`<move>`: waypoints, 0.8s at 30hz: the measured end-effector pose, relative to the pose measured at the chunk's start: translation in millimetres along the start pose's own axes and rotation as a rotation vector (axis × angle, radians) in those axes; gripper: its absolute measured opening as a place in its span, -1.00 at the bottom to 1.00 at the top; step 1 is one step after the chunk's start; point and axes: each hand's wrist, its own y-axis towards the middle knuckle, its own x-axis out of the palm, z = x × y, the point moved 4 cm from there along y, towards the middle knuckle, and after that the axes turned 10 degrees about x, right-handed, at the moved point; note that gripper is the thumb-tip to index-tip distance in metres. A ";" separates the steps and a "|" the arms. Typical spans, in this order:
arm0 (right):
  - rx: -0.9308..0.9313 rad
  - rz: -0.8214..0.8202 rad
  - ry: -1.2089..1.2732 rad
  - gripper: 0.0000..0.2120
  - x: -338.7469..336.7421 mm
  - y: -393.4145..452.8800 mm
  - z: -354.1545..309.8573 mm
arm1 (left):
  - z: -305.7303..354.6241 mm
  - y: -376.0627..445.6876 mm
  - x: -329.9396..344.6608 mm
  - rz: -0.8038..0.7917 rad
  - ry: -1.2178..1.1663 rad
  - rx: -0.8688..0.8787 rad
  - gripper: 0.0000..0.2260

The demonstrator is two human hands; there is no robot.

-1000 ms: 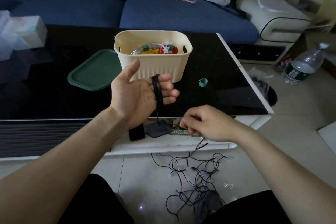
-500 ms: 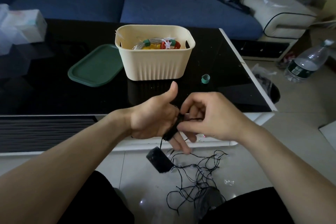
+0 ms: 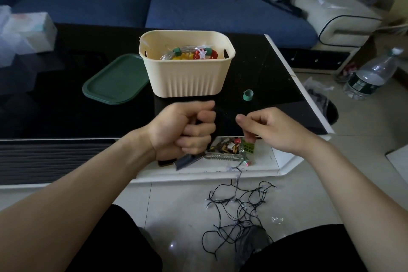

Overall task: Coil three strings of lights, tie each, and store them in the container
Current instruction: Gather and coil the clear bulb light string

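blk table [image 3: 66,117] | on it: bin [image 3: 187,77], grn lid [image 3: 114,79], tape roll [image 3: 248,95]

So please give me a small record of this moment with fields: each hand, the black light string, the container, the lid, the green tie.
left hand: fist around the black coil
right hand: pinching the black light string
string: mostly tangled on the floor
container: open, on the black table, coloured coils inside
lid: flat, left of container
green tie: loose on table, right of container
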 end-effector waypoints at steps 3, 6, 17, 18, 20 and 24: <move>0.068 -0.024 0.031 -0.49 3.7 2.5 1.1 | 13.8 0.8 -7.2 0.126 -0.071 0.165 -0.61; 0.126 -0.086 0.044 -0.56 5.7 3.2 6.8 | 22.4 1.1 -18.8 0.225 -0.041 0.258 -0.59; 0.066 0.195 0.220 -0.76 -4.9 6.1 4.4 | 9.8 -5.1 -28.0 -0.024 0.485 0.059 -0.72; 0.050 0.215 0.180 -0.77 -4.3 6.8 3.5 | 9.3 -4.1 -27.0 0.003 0.429 0.057 -0.72; 0.051 0.231 0.088 -0.76 -2.1 8.9 3.7 | 10.1 -2.1 -25.9 0.095 0.243 0.073 -0.73; 0.202 -0.004 -0.022 -0.61 12.7 11.3 12.6 | 22.3 -0.1 -29.7 0.256 -0.041 0.246 -0.70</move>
